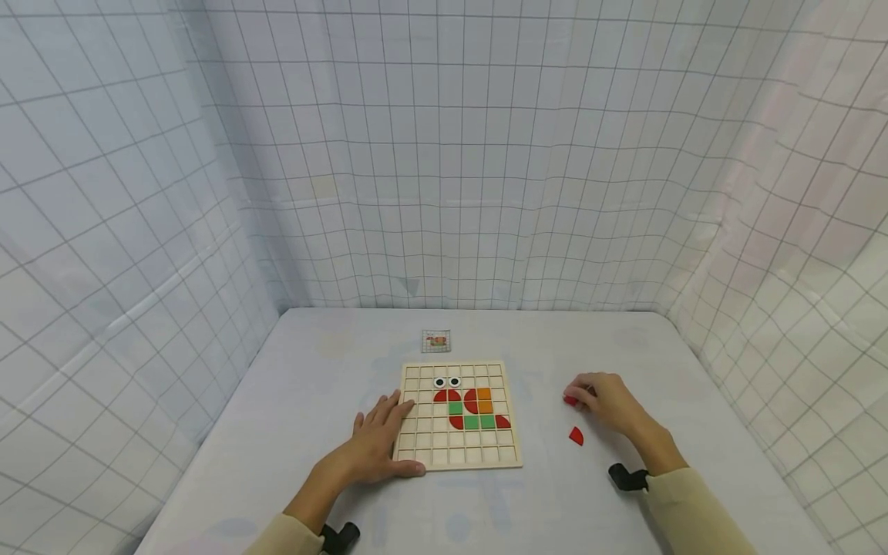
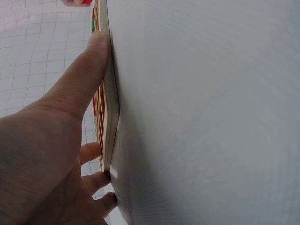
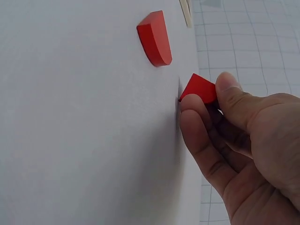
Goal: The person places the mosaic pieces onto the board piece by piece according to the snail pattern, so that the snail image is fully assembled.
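My left hand [image 1: 377,449] rests at the near left corner of a wooden grid board [image 1: 440,455]. Its thumb [image 2: 77,77] lies extended along the front edge, while the spread fingers touch the left side. Between thumb and fingertips, my right hand [image 1: 605,397] pinches a red quarter-circle block [image 3: 199,88] close to the tabletop. A second red quarter-circle block [image 1: 576,436] lies on the table just nearer than that hand. On the board sit red curved pieces [image 1: 455,422], green squares [image 1: 471,422], orange squares [image 1: 484,394] and two eye pieces [image 1: 440,382].
Behind the board lies a small picture card [image 1: 436,341] with a coloured figure on a grid. The white table [image 1: 333,354] is enclosed by grid-patterned curtains [image 1: 430,154] at the back and both sides.
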